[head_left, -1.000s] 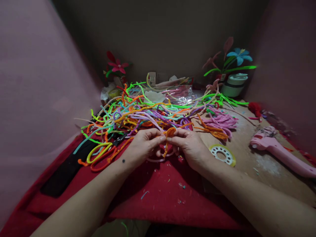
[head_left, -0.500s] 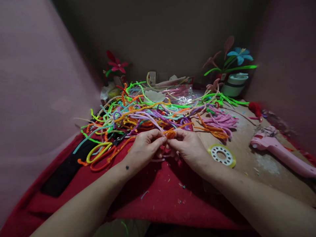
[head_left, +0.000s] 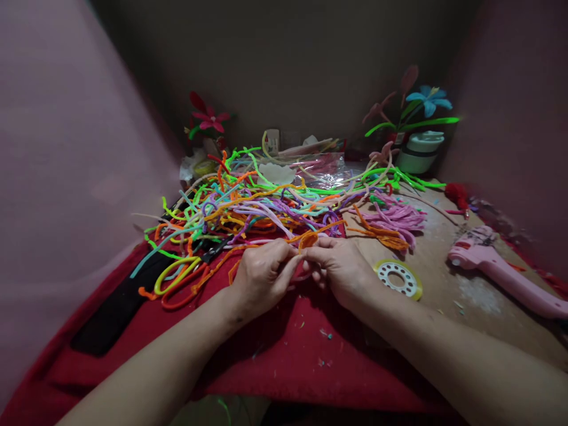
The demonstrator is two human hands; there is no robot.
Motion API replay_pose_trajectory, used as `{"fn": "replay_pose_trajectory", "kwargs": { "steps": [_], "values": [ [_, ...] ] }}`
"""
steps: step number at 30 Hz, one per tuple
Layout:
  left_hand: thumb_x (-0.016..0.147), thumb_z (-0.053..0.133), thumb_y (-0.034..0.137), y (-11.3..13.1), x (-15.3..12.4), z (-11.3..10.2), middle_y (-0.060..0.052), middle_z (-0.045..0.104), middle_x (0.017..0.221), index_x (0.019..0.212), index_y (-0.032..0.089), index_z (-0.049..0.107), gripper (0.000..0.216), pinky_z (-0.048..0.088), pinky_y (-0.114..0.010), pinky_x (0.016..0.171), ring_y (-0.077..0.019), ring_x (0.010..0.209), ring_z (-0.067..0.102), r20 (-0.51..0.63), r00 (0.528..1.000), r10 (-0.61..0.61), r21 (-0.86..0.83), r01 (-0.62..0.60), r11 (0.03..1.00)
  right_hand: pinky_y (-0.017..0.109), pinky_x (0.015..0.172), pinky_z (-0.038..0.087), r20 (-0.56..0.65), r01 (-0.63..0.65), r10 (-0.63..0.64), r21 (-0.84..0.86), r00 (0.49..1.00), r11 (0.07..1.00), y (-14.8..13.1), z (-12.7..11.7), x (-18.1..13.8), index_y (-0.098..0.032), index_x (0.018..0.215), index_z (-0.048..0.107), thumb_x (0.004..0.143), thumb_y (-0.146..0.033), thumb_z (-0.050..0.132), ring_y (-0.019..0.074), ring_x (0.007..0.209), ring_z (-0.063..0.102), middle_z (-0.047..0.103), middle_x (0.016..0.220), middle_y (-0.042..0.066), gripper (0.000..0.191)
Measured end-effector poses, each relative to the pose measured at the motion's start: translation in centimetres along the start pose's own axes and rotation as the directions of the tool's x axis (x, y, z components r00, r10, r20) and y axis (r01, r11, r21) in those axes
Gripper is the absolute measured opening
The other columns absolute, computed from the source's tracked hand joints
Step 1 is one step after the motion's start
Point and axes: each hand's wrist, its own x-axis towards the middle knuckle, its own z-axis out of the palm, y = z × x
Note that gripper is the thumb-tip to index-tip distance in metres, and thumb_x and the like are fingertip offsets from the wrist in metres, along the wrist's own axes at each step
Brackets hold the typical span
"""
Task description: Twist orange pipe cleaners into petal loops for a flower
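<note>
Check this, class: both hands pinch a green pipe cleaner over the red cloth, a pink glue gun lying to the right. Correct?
No: the head view shows the left hand and right hand pinching an orange pipe cleaner, not green. The red cloth and pink glue gun are as stated.

Fuzzy orange pipe cleaner [head_left: 307,239], matt red cloth [head_left: 284,349]

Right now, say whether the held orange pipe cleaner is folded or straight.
Folded: the orange pipe cleaner humps into a loop, pinched between left hand and right hand.
</note>
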Motion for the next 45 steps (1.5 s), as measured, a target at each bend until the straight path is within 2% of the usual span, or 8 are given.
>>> {"fn": "replay_pose_trajectory", "kwargs": {
  "steps": [6, 13, 19, 24, 28, 31, 36, 45],
  "values": [
    [0.08, 0.055, 0.023, 0.0, 0.8, -0.3, -0.003, 0.061, 0.079, 0.08, 0.016, 0.059, 0.007, 0.043, -0.023, 0.069, -0.013, 0.073, 0.056, -0.037, 0.989, -0.146, -0.195, 0.136, 0.971, 0.018, 0.031, 0.023, 0.025, 0.086, -0.089, 0.082, 0.996, 0.993, 0.1, -0.2, 0.4, -0.016, 0.059, 0.052, 0.064, -0.024, 0.064, 0.0035, 0.031, 0.034, 0.046, 0.043, -0.007, 0.015],
    [0.075, 0.06, 0.026, 0.5, 1.2, -0.4, -0.001, 0.061, 0.074, 0.086, 0.015, 0.057, 0.016, 0.046, -0.023, 0.062, -0.0125, 0.065, 0.057, 0.18, 0.904, -0.389, -0.601, 0.414, 0.683, 0.019, 0.033, 0.023, 0.036, 0.071, -0.075, 0.103, 0.997, 0.992, 0.2, -0.2, 0.4, -0.016, 0.059, 0.051, 0.064, -0.023, 0.065, 0.0039, 0.031, 0.034, 0.046, 0.043, -0.007, 0.017],
    [0.08, 0.052, 0.014, -0.2, 0.4, -0.1, -0.003, 0.061, 0.078, 0.081, 0.016, 0.061, 0.01, 0.044, -0.022, 0.07, -0.0125, 0.073, 0.056, -0.049, 0.994, -0.097, -0.305, 0.078, 0.949, 0.019, 0.031, 0.021, 0.026, 0.03, -0.033, 0.09, 0.999, 0.995, -0.1, -0.1, 0.3, -0.017, 0.058, 0.049, 0.061, -0.023, 0.064, 0.0036, 0.029, 0.033, 0.046, 0.041, -0.007, 0.017],
    [0.084, 0.046, 0.015, -0.7, 0.0, 0.0, -0.006, 0.061, 0.087, 0.084, 0.018, 0.063, 0.017, 0.043, -0.023, 0.072, -0.0136, 0.08, 0.056, -0.006, 0.984, 0.179, -0.086, -0.179, 0.98, 0.017, 0.032, 0.02, 0.033, -0.028, 0.023, 0.143, 0.999, 0.989, -0.3, -0.2, 0.4, -0.017, 0.053, 0.045, 0.058, -0.018, 0.062, 0.0029, 0.031, 0.033, 0.046, 0.041, -0.007, 0.018],
    [0.081, 0.053, 0.019, -0.1, 0.7, -0.5, -0.004, 0.06, 0.081, 0.083, 0.016, 0.06, 0.008, 0.045, -0.023, 0.07, -0.0126, 0.074, 0.056, -0.004, 0.992, -0.126, -0.366, 0.116, 0.924, 0.018, 0.033, 0.021, 0.084, 0.036, -0.05, 0.153, 0.995, 0.987, -0.2, -0.3, 0.4, -0.016, 0.058, 0.051, 0.061, -0.021, 0.064, 0.0029, 0.032, 0.033, 0.046, 0.043, -0.007, 0.015],
    [0.077, 0.061, 0.026, 0.0, 1.3, -1.1, -0.001, 0.06, 0.072, 0.082, 0.015, 0.058, 0.013, 0.045, -0.021, 0.057, -0.0101, 0.059, 0.055, 0.285, 0.884, -0.371, -0.666, 0.461, 0.586, 0.019, 0.034, 0.02, 0.11, 0.133, -0.145, 0.112, 0.983, 0.985, -0.3, -0.2, 0.3, -0.015, 0.063, 0.056, 0.065, -0.024, 0.065, 0.0031, 0.033, 0.031, 0.044, 0.043, -0.008, 0.013],
    [0.08, 0.058, 0.03, -1.0, 1.4, -1.1, 0.001, 0.052, 0.05, 0.072, 0.011, 0.058, 0.021, 0.035, -0.017, 0.044, -0.0053, 0.041, 0.044, 0.617, 0.752, -0.233, -0.735, 0.656, 0.169, 0.019, 0.035, 0.02, 0.117, 0.166, -0.174, 0.076, 0.978, 0.983, -0.6, -0.1, 0.2, -0.014, 0.067, 0.062, 0.064, -0.023, 0.067, 0.0031, 0.035, 0.031, 0.044, 0.043, -0.007, 0.01],
    [0.076, 0.06, 0.03, -0.2, 1.4, -1.2, 0.007, 0.04, 0.047, 0.064, 0.013, 0.052, 0.023, 0.019, -0.016, 0.036, -0.0018, 0.036, 0.025, 0.521, 0.76, -0.389, -0.673, 0.646, 0.361, 0.018, 0.038, 0.024, 0.083, 0.16, -0.171, 0.133, 0.982, 0.978, -0.6, 0.0, 0.0, -0.012, 0.069, 0.065, 0.061, -0.019, 0.067, 0.0031, 0.039, 0.036, 0.052, 0.048, -0.005, 0.011]
  ]
}}
